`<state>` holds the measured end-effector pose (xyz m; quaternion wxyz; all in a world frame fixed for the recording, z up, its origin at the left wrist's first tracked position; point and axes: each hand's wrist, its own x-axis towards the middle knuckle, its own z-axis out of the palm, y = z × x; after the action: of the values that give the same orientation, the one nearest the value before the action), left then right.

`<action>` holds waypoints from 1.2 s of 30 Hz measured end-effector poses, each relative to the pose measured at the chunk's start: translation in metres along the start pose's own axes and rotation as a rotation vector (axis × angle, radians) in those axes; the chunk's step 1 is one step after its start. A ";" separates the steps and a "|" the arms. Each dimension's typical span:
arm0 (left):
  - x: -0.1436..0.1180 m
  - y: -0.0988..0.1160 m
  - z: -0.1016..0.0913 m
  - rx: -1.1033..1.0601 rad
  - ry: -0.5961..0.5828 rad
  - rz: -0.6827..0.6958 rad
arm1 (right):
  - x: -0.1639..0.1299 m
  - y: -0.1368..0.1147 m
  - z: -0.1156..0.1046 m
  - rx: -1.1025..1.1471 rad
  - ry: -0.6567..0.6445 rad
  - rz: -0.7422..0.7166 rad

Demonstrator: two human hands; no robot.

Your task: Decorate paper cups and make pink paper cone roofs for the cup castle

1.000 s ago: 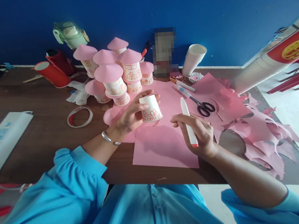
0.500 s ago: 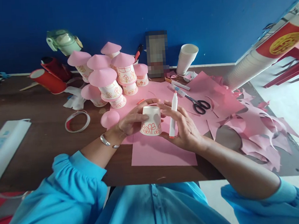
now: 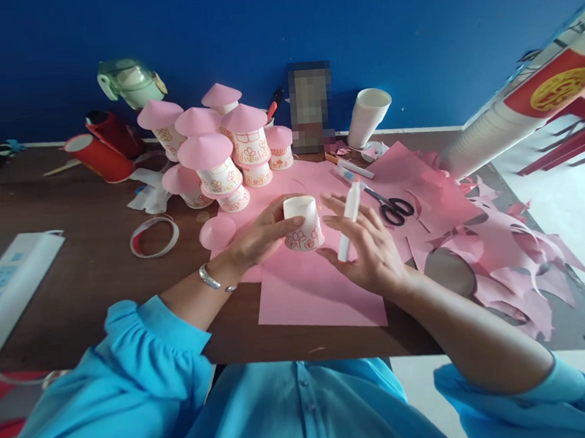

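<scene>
My left hand (image 3: 261, 234) grips a white paper cup (image 3: 302, 226) from its left side, thumb across the front. Red flower drawings run round the lower part of the cup, which is held with its wide rim down and slightly tilted. Between the fingers of my right hand (image 3: 367, 244) is a white marker (image 3: 349, 218) with red ends, just right of the cup and apart from it. Below both hands lie sheets of pink paper (image 3: 321, 297). A small pink paper cone (image 3: 218, 233) rests beside my left wrist.
Several decorated cups with pink cone roofs (image 3: 205, 152) stand behind my left hand. Scissors (image 3: 394, 208) and pink scraps (image 3: 511, 264) lie to the right. A tape roll (image 3: 154, 236) sits at left, stacked white cups (image 3: 368, 117) at the back, a long cup stack (image 3: 486, 129) at right.
The cup has moved slightly right and up and has been turned and tilted in my left hand. My right hand, with the marker, has drawn a little to the right, off the cup.
</scene>
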<state>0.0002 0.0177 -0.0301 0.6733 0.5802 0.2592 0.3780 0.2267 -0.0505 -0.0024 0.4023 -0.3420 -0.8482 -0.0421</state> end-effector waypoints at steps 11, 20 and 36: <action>-0.002 0.009 0.004 -0.113 0.099 -0.064 | -0.005 -0.021 -0.002 0.146 0.035 -0.102; 0.003 0.004 0.004 -0.131 0.079 -0.044 | -0.003 -0.021 -0.003 0.050 0.052 -0.109; 0.002 0.001 -0.001 -0.055 0.051 -0.062 | -0.003 -0.020 0.000 0.027 0.012 -0.074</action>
<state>0.0011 0.0199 -0.0292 0.6937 0.5431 0.2837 0.3786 0.2163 -0.0674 -0.0004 0.4101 -0.3047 -0.8584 -0.0476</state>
